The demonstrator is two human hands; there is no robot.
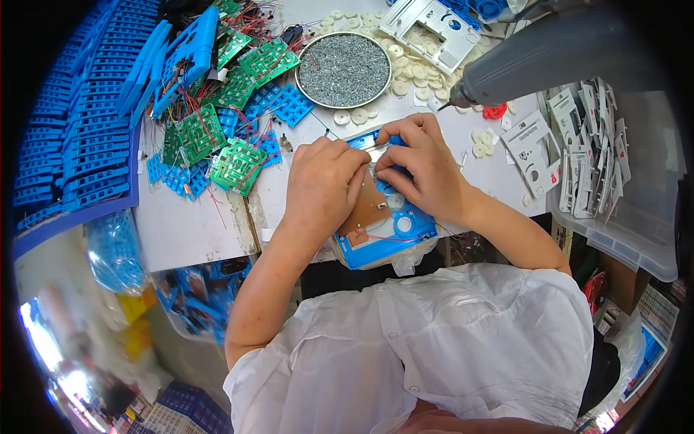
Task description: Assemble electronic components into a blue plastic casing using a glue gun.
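Note:
A blue plastic housing [361, 253] lies at the near edge of the table in front of me, with a brown circuit board [370, 210] inside it. Thin red wires run across the housing below the board. My left hand [325, 181] is curled over the board's left side, its thumb and fingers closed at the board's upper edge. From the right, my right hand [423, 170] reaches over the housing's upper part, thumb and fingertips pinched close to the left fingers. Whatever small thing sits between the right fingertips is hidden.
A round tray of screws [343, 70] stands beyond my hands, among white plastic discs [416, 70]. Green circuit boards [238, 166] with wires pile up at left, beside stacked blue parts [94, 108]. A grey electric screwdriver [520, 65] hangs at upper right, above white panels [535, 155].

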